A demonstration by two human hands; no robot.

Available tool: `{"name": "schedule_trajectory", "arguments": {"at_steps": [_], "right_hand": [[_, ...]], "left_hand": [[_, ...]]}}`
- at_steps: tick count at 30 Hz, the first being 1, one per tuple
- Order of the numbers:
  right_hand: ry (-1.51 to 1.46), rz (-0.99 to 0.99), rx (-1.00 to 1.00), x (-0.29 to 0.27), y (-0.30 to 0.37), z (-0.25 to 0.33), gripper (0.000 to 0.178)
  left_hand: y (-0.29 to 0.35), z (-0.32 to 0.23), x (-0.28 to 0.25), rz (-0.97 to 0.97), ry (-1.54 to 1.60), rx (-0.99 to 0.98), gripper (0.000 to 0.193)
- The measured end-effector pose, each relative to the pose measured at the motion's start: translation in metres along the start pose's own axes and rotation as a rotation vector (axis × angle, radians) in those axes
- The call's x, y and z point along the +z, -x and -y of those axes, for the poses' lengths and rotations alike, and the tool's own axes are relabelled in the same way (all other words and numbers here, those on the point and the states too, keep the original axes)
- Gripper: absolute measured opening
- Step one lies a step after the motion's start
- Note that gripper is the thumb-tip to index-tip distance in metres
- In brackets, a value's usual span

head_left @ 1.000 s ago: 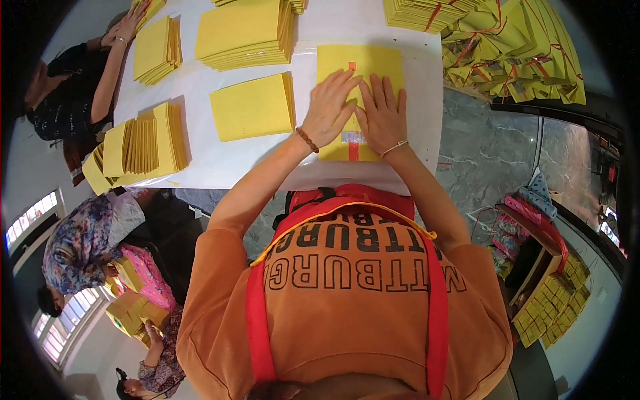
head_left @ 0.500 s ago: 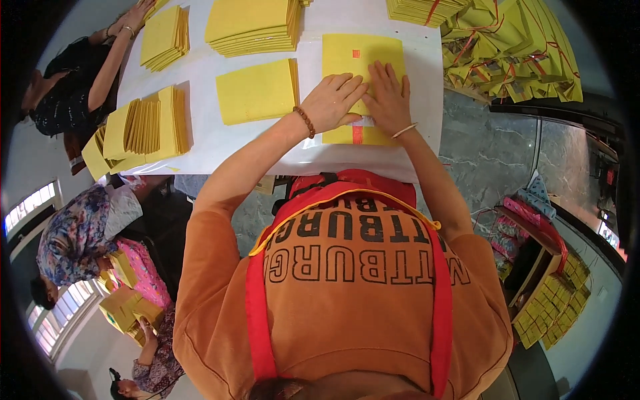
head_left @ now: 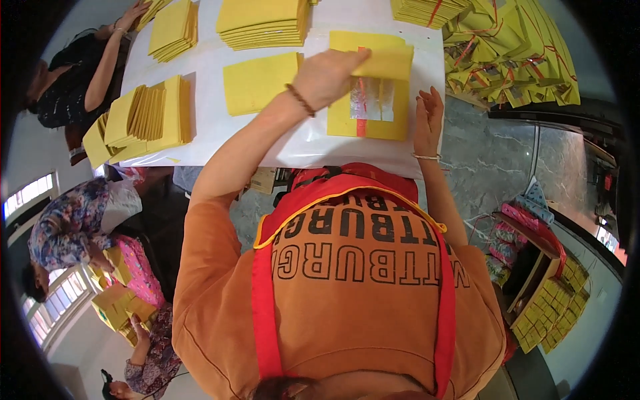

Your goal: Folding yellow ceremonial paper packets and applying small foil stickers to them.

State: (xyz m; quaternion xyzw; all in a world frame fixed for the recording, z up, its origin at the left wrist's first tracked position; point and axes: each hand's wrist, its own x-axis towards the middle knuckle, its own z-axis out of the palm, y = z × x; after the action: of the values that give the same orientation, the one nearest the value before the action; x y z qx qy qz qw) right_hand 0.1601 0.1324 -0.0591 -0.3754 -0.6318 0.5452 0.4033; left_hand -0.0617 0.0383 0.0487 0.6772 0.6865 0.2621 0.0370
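In front of me on the white-covered table lies a stack of yellow paper sheets [head_left: 339, 125], with a silver foil rectangle [head_left: 382, 103] and a red strip [head_left: 361, 127] showing on it. My left hand [head_left: 328, 79] is closed over its upper part, fingers pinching a yellow sheet [head_left: 393, 61] whose far portion is lifted and blurred by motion. Off the stack's right edge, my right hand [head_left: 429, 121] hovers with fingers loosely apart, holding nothing. Left of the stack sits a smaller yellow folded pile [head_left: 259, 83], beneath and beside my left forearm.
Taller yellow paper stacks [head_left: 263, 23] stand at the back, and fanned yellow bundles [head_left: 153, 117] at the left. Red-tied yellow bundles [head_left: 510, 53] are heaped beyond the table's right edge. A person in black [head_left: 73, 80] works at the left; others sit at lower left.
Both hands were flat on the yellow sheet. My left hand has pinched and lifted it, uncovering the foil rectangle. My right hand has moved off to the right.
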Motion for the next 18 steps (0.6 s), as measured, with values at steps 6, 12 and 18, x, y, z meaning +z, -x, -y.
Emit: {"name": "schedule_trajectory", "arguments": {"at_steps": [6, 12, 18], "right_hand": [[0.049, 0.119, 0.077, 0.005, 0.010, -0.004, 0.045], [0.135, 0.176, 0.012, 0.006, 0.011, -0.009, 0.041], [0.228, 0.178, 0.011, 0.004, 0.010, -0.006, 0.038]], "left_hand": [[0.068, 0.050, -0.067, -0.255, -0.240, 0.026, 0.054], [0.119, 0.087, -0.027, -0.155, -0.517, -0.022, 0.051], [0.121, 0.096, -0.022, -0.130, -0.614, -0.033, 0.053]]}}
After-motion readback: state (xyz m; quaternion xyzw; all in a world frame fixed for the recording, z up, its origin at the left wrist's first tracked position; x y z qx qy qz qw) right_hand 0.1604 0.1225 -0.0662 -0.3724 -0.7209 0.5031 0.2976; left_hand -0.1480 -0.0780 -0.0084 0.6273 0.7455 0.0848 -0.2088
